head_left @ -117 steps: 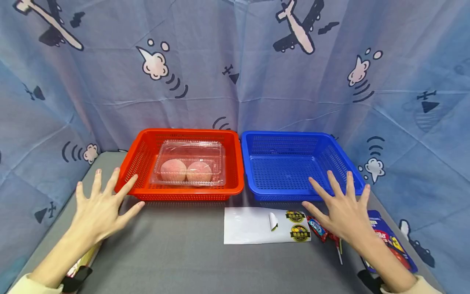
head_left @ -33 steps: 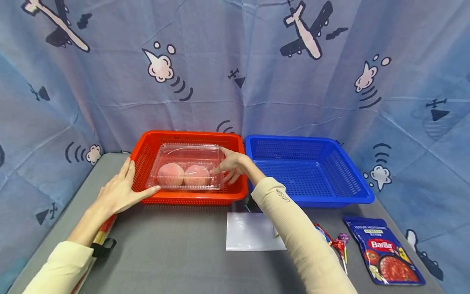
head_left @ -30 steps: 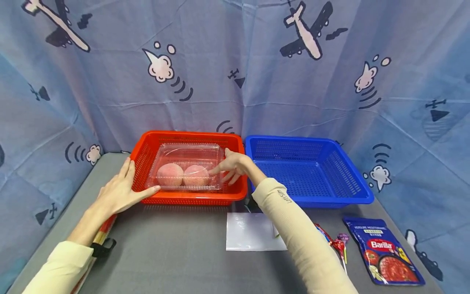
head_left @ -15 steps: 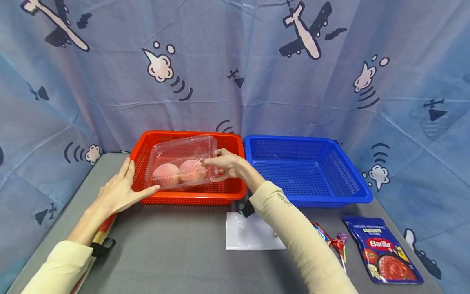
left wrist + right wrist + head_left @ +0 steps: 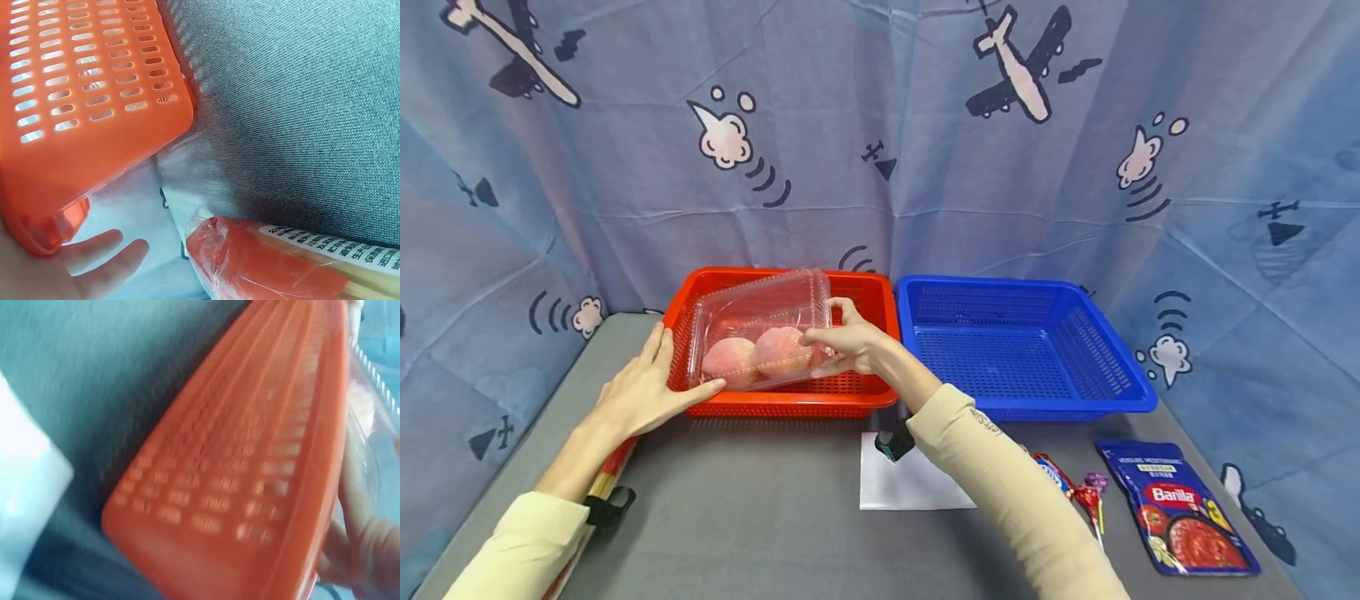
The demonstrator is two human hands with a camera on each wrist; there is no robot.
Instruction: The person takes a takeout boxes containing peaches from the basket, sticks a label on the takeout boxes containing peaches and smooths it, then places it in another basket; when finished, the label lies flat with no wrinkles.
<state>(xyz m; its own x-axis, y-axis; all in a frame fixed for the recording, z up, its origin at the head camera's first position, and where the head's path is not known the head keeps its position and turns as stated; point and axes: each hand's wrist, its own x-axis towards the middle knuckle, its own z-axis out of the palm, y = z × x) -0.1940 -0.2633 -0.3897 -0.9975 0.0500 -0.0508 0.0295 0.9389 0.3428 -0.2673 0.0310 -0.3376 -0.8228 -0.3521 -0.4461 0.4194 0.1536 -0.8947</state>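
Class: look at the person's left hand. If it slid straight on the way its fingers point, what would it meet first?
The left hand already touches the red basket at its front left corner. Its fingers point up along that side, so it would likely just press on the basket wall; depth is unclear.

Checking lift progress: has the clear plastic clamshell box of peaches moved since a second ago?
Yes. The clear plastic clamshell box has tilted, its right end raised above the red basket's rim.
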